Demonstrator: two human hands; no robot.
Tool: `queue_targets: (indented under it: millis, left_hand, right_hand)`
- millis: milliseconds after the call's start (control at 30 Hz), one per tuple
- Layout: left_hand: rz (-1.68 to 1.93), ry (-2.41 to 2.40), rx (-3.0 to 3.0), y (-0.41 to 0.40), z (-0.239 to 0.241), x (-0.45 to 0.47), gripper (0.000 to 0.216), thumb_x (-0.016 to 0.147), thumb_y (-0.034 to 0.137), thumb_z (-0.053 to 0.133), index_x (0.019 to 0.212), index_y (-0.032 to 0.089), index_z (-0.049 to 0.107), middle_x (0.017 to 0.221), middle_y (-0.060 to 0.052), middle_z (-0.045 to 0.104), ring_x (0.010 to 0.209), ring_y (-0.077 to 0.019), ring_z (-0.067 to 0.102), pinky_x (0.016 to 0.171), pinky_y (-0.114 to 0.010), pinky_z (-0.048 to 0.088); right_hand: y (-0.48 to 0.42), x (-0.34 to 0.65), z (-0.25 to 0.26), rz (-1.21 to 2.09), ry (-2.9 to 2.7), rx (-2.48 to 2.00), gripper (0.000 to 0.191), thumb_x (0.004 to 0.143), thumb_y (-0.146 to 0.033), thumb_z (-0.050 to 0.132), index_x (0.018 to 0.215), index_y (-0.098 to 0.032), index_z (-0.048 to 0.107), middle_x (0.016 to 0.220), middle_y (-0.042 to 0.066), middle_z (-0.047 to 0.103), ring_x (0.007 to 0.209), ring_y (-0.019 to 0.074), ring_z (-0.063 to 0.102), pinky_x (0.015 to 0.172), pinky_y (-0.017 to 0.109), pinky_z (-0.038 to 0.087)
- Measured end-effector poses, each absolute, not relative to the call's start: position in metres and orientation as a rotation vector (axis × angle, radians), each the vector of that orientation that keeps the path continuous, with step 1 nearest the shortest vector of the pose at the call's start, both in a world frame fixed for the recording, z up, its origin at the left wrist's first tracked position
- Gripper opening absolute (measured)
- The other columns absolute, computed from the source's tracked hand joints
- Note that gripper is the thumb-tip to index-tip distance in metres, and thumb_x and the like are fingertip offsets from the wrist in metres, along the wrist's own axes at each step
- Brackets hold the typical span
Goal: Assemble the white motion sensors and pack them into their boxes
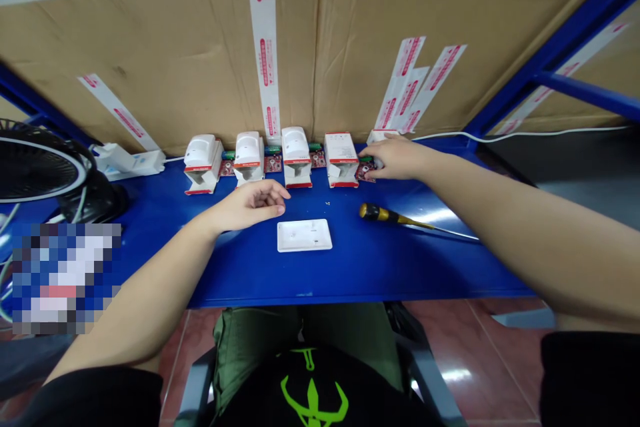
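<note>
Black shirt cloth with a lime-green print (313,387) lay nearest the camera, with olive-green trousers (255,340) beyond it. Work took place on a glossy blue tabletop (345,273) above a reddish tiled floor (450,327). Brown cardboard sheeting (200,33), sealed with white tape printed in red (263,33), backed the table between blue metal uprights (575,90). At left stood a black fan (35,160) and a white power strip (133,161).

Along the rear edge ran small white cardboard boxes with red trim (341,147); three bore glossy white domed housings (295,141). Red printed circuit boards (317,159) and slim green pieces (315,147) sat in the gaps. The right hand (395,155) was at the row's right end, over a board; whether it gripped anything could not be told. The left hand (255,203) was loosely curled, visibly unladen, near a shallow white rectangular tray (287,240) holding tiny dark bits. A black-and-yellow-handled screwdriver (385,213) lay to its right.
</note>
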State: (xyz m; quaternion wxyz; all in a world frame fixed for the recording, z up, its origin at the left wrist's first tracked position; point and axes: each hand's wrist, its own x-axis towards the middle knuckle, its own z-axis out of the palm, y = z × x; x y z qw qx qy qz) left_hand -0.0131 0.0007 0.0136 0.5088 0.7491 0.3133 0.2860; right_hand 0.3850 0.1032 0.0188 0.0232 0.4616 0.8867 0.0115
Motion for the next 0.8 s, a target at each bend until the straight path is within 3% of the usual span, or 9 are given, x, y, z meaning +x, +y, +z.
queue_targets:
  millis: [133,367,567,800]
  left_hand:
    - [0.682,0.766,1.814,0.001,0.013,-0.013,0.030,0.090,0.034,0.087,0.111,0.018,0.073,0.089,-0.002,0.074,0.083,-0.0149,0.071,0.082,-0.031,0.061]
    - [0.683,0.779,1.819,0.001,0.013,-0.013,0.031,0.090,0.037,0.087,0.111,0.018,0.074,0.090,-0.003,0.075,0.084,-0.0150,0.071,0.083,-0.030,0.060]
    - [0.763,0.827,1.864,0.003,0.014,-0.018,0.030,0.091,0.039,0.086,0.110,0.018,0.074,0.089,-0.003,0.075,0.081,-0.0142,0.070,0.080,-0.029,0.058]
    - [0.758,0.892,1.935,0.005,0.016,-0.023,0.030,0.092,0.042,0.084,0.109,0.019,0.075,0.091,-0.004,0.076,0.082,-0.0156,0.071,0.081,-0.030,0.059]
  right_hand:
    - [0.107,0.385,0.013,0.001,2.754,1.458,0.052,0.088,-0.047,0.069,0.136,-0.031,0.079,0.121,0.012,0.085,0.113,0.0399,0.079,0.095,0.056,0.066]
    - [0.124,0.382,0.012,0.036,2.680,1.571,0.053,0.089,-0.043,0.070,0.141,-0.030,0.075,0.118,0.013,0.083,0.109,0.0379,0.079,0.092,0.052,0.065]
    - [0.143,0.373,0.017,0.038,2.586,1.664,0.057,0.086,-0.044,0.074,0.142,-0.031,0.073,0.112,0.012,0.084,0.096,0.0361,0.080,0.080,0.049,0.065]
    - [0.148,0.383,0.006,-0.031,2.727,1.661,0.059,0.086,-0.045,0.074,0.144,-0.031,0.070,0.124,0.012,0.083,0.107,0.0364,0.080,0.085,0.050,0.067]
